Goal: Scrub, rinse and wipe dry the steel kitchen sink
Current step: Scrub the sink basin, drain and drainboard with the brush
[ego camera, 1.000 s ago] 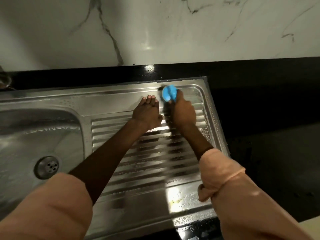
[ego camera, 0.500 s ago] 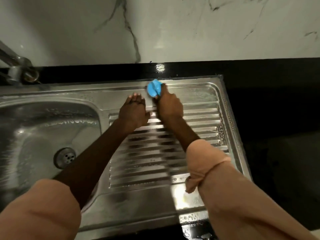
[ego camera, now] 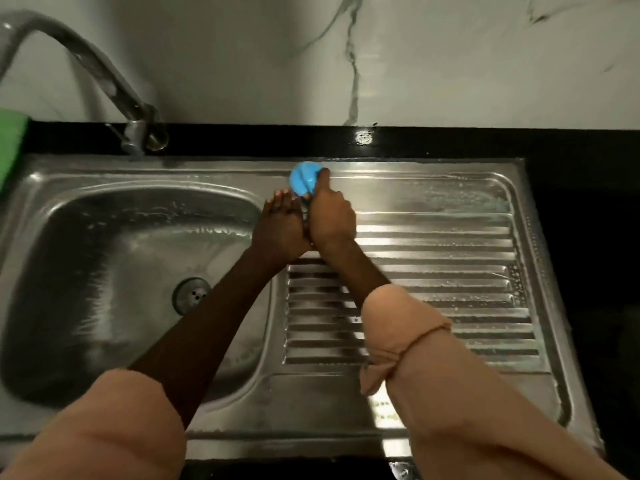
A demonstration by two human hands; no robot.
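While both hands work at the far edge of the drainboard, counts stand as below.

Sink: one steel sink [ego camera: 450, 188], set into a black worktop [ego camera: 581, 237]; one basin on the left, one ribbed drainboard on the right, both wet with droplets and suds.
Drain: one round strainer [ego camera: 191, 295] in the basin floor.
Tap: one curved metal tap [ego camera: 104, 77], its base at the back left of the sink.
Scrubber: one blue scrubber [ego camera: 303, 179], on the flat back strip of the sink, between basin and drainboard, near the rear rim.
Hands: two, side by side and touching.
Right hand [ego camera: 330, 220]: fingers curled round the blue scrubber, one finger laid over its top; holds it down against the steel.
Left hand [ego camera: 282, 226]: fingers straight and together, flat on the steel just left of the scrubber; holds nothing that I can see.
Sleeves: two, peach-coloured; the right sleeve [ego camera: 398, 327] is bunched at the forearm, the left one [ego camera: 114, 427] pushed up higher.
Wall: one white marbled panel [ego camera: 415, 57] with grey veins, behind the worktop.
Green object: one [ego camera: 10, 147], at the far left edge, cut off by the frame; cannot tell what it is.
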